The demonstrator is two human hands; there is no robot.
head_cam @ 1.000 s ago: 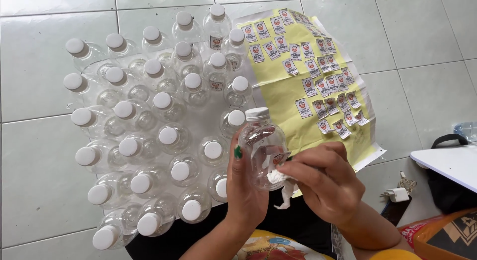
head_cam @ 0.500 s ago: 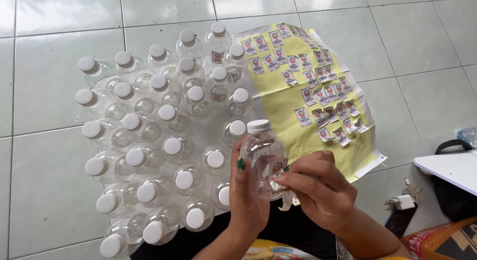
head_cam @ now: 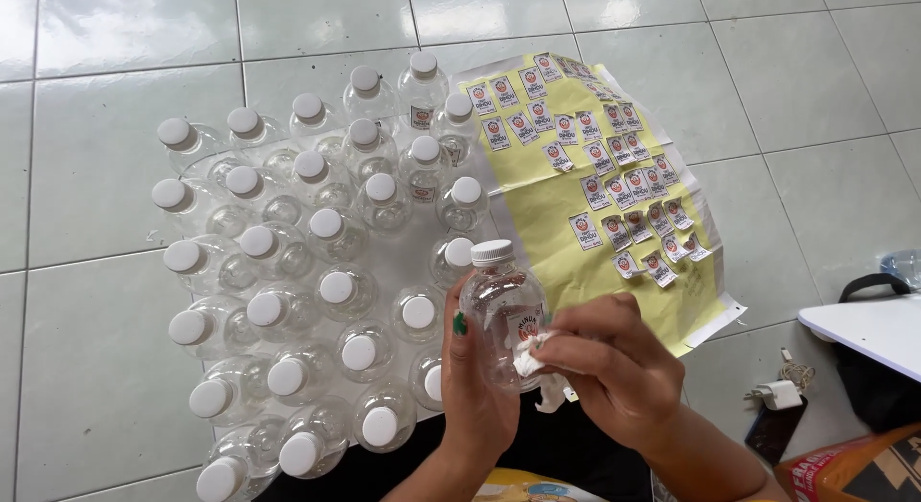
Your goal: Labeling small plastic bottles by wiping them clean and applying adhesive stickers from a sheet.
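Observation:
My left hand [head_cam: 477, 387] grips a small clear plastic bottle [head_cam: 499, 305] with a white cap, held upright over my lap. My right hand [head_cam: 614, 368] presses a small white label [head_cam: 530, 347] onto the bottle's front with thumb and fingers; a strip of white backing paper hangs below it. Just beyond the bottle lies a yellow sheet [head_cam: 576, 186] covered with several small printed stickers.
Several clear white-capped bottles [head_cam: 317, 291] stand packed together on the tiled floor to the left. At the right are a white board's corner [head_cam: 863, 329], a black bag [head_cam: 878, 392], a white charger plug [head_cam: 777, 395] and an orange package [head_cam: 854, 473].
The view has shifted slightly. My right hand's fingers have moved across the bottle's front, working the label against it. The left hand keeps the bottle in about the same place.

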